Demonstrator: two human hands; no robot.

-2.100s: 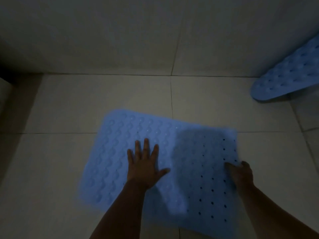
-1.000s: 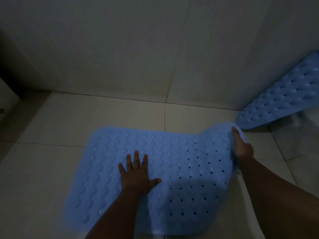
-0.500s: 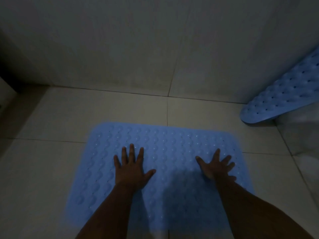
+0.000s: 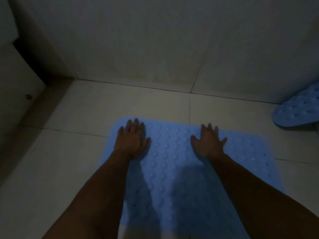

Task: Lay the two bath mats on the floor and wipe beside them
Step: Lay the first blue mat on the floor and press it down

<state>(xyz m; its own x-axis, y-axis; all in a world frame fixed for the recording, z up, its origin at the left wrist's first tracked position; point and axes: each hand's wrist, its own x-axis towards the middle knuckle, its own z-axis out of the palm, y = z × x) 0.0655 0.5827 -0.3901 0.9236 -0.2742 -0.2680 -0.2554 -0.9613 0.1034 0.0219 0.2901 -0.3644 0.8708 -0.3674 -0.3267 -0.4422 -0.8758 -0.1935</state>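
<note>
Lying flat on the pale tiled floor (image 4: 96, 109), the light-blue rubber bath mat with rows of raised bumps and small drain holes (image 4: 174, 169) fills the middle and lower part of the view, its far edge running roughly parallel to the wall and its near end passing out of sight at the bottom. Both bare hands are planted on the mat's far portion, palms down. The left hand (image 4: 132, 139) rests near the far left corner with its fingers straight and close together, the thumb angled out to the right; it grips nothing. The right hand (image 4: 208, 141) lies towards the middle of the far edge, fingers spread and extended, thumb pointing left, likewise gripping nothing. Both forearms reach in from the bottom of the frame and cast a shadow across the mat's centre.

Well apart from this mat, at the right edge of the view, the rounded end of a second light-blue bumpy bath mat (image 4: 296, 112) shows; it sits at the foot of the wall, and most of it is cut off by the frame. Grey-white tiled wall (image 4: 155, 40) rises beyond the floor. At the left, a pale vertical surface (image 4: 15, 83) bears a small dark round spot (image 4: 28, 96), with a dark gap beside it.
</note>
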